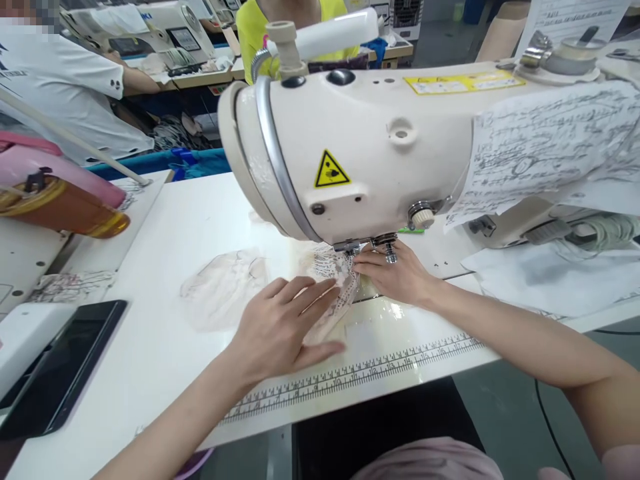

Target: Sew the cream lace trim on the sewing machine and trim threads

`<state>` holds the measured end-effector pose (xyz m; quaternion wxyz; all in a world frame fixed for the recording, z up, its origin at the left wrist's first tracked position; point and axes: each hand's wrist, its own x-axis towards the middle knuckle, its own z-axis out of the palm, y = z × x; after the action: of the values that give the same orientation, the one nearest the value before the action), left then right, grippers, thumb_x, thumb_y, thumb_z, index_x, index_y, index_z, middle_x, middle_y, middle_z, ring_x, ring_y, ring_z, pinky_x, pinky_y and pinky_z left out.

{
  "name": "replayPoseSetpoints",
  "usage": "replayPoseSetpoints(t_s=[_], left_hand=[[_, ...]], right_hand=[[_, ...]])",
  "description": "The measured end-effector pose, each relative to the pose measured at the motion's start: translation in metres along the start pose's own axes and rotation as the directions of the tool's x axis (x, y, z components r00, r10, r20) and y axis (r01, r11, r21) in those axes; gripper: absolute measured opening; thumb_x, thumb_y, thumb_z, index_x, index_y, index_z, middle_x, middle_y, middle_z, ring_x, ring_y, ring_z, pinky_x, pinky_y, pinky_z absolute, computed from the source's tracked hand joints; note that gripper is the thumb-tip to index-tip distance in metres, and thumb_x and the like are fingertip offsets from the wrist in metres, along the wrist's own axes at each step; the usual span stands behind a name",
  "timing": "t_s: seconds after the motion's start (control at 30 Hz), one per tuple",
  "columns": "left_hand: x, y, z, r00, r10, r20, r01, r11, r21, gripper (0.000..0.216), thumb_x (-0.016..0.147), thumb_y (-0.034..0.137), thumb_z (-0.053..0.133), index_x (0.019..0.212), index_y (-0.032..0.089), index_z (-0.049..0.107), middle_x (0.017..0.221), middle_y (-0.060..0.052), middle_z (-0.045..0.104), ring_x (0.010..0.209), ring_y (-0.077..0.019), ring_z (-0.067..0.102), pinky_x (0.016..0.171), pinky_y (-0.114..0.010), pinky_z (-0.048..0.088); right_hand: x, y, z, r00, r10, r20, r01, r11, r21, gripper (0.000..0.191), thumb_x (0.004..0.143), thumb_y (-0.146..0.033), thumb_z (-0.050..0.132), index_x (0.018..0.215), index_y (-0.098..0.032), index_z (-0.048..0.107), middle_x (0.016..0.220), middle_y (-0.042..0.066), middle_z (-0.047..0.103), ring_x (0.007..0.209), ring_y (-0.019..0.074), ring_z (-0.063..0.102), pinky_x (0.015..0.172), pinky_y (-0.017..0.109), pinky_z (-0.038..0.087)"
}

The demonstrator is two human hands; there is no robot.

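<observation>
A cream sewing machine (pixel 370 160) reaches over the white table, its needle area low in the middle of the view. Under it lies a piece of pale lace fabric (pixel 345 283). My left hand (pixel 287 327) rests on the lace with fingers stretched out and thumb apart. At the needle's right, my right hand (pixel 395 270) touches the lace's edge; its fingers are bent together, partly behind the presser parts, so their grip is hard to make out. Another sheer pale piece (pixel 225 287) lies flat on the table to the left.
A printed ruler strip (pixel 350 377) runs along the table's front edge. At left are a black phone (pixel 65 367), an amber bottle (pixel 65 203) and a pink bottle (pixel 60 167). White cloth (pixel 560 280) lies at right. Two people sit beyond the machine.
</observation>
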<state>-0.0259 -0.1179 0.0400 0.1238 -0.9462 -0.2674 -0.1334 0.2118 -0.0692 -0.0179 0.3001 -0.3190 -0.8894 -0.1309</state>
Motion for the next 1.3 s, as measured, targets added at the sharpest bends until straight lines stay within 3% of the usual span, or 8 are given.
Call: replayPoseSetpoints(t_s=[0.13, 0.23, 0.37, 0.53, 0.83, 1.03, 1.13, 1.3], left_hand=[[-0.035, 0.014, -0.008, 0.998, 0.057, 0.020, -0.059, 0.996, 0.064, 0.043, 0.091, 0.041, 0.056, 0.121, 0.011, 0.059, 0.120, -0.010, 0.067, 0.093, -0.0244, 0.065, 0.059, -0.032, 0.053], [-0.047, 0.024, -0.012, 0.987, -0.155, 0.033, 0.156, 0.988, -0.012, 0.025, 0.094, 0.014, 0.047, 0.117, 0.016, 0.056, 0.123, -0.008, 0.065, 0.099, -0.0193, 0.065, 0.062, -0.024, 0.053], [-0.027, 0.017, -0.028, 0.928, -0.365, 0.069, 0.370, 0.925, -0.086, 0.023, 0.098, 0.021, 0.035, 0.111, 0.016, 0.053, 0.109, -0.009, 0.069, 0.073, -0.0157, 0.067, 0.046, -0.022, 0.045], [0.013, -0.011, -0.017, 0.987, -0.148, 0.067, 0.149, 0.989, -0.006, 0.024, 0.094, 0.031, 0.042, 0.100, 0.015, 0.059, 0.078, -0.008, 0.068, 0.065, -0.0214, 0.062, 0.055, -0.032, 0.044], [0.023, -0.018, 0.032, 0.998, -0.029, -0.063, 0.037, 0.991, 0.128, 0.039, 0.074, -0.006, 0.036, 0.081, 0.021, 0.064, 0.053, 0.005, 0.057, 0.050, -0.0123, 0.052, 0.067, -0.033, 0.038], [0.019, -0.015, 0.033, 0.992, -0.028, -0.120, 0.042, 0.993, 0.113, 0.032, 0.084, 0.002, 0.040, 0.090, 0.022, 0.065, 0.095, -0.001, 0.073, 0.089, -0.0182, 0.067, 0.096, -0.043, 0.044], [0.017, -0.014, 0.041, 0.997, -0.055, -0.052, 0.055, 0.998, -0.007, 0.040, 0.082, 0.005, 0.041, 0.115, 0.015, 0.061, 0.127, -0.010, 0.063, 0.119, -0.0235, 0.058, 0.106, -0.045, 0.042], [0.011, -0.015, 0.051, 0.997, -0.069, 0.018, 0.070, 0.992, -0.104, 0.055, 0.079, 0.006, 0.043, 0.133, 0.009, 0.052, 0.136, -0.013, 0.055, 0.128, -0.0256, 0.051, 0.108, -0.042, 0.044]], right_hand=[[0.000, -0.001, -0.001, 1.000, -0.009, 0.009, 0.009, 0.999, 0.034, 0.030, 0.085, -0.003, 0.045, 0.093, -0.019, 0.069, 0.100, -0.002, 0.071, 0.088, 0.0158, 0.059, 0.088, 0.033, 0.040], [-0.001, -0.003, -0.003, 0.999, 0.009, 0.052, -0.016, 0.990, 0.137, 0.030, 0.083, -0.006, 0.046, 0.099, -0.019, 0.067, 0.103, 0.000, 0.069, 0.090, 0.0167, 0.056, 0.089, 0.035, 0.039], [-0.001, -0.005, -0.002, 1.000, 0.025, 0.010, -0.027, 0.979, 0.204, 0.023, 0.083, -0.014, 0.050, 0.097, -0.021, 0.068, 0.098, -0.001, 0.068, 0.092, 0.0179, 0.056, 0.089, 0.037, 0.038], [-0.001, -0.002, 0.001, 0.995, -0.034, -0.089, 0.049, 0.983, 0.175, 0.020, 0.093, -0.019, 0.051, 0.085, -0.023, 0.069, 0.087, -0.006, 0.071, 0.089, 0.0152, 0.057, 0.087, 0.034, 0.037], [0.000, -0.008, -0.005, 1.000, 0.014, -0.026, -0.012, 0.995, 0.099, 0.019, 0.088, -0.014, 0.053, 0.099, -0.021, 0.066, 0.099, -0.004, 0.071, 0.074, 0.0126, 0.059, 0.074, 0.032, 0.040], [0.004, -0.008, -0.003, 0.995, -0.095, 0.013, 0.092, 0.982, 0.165, 0.022, 0.087, -0.004, 0.051, 0.088, -0.020, 0.066, 0.088, -0.004, 0.072, 0.090, 0.0127, 0.062, 0.068, 0.029, 0.043], [0.007, -0.009, -0.006, 0.996, -0.088, 0.018, 0.084, 0.983, 0.162, 0.022, 0.089, -0.007, 0.051, 0.084, -0.021, 0.067, 0.085, -0.006, 0.072, 0.085, 0.0121, 0.063, 0.064, 0.029, 0.043], [0.010, -0.011, -0.010, 0.996, -0.084, -0.013, 0.085, 0.985, 0.148, 0.023, 0.089, -0.006, 0.050, 0.082, -0.020, 0.067, 0.081, -0.006, 0.071, 0.077, 0.0103, 0.062, 0.059, 0.027, 0.042]])
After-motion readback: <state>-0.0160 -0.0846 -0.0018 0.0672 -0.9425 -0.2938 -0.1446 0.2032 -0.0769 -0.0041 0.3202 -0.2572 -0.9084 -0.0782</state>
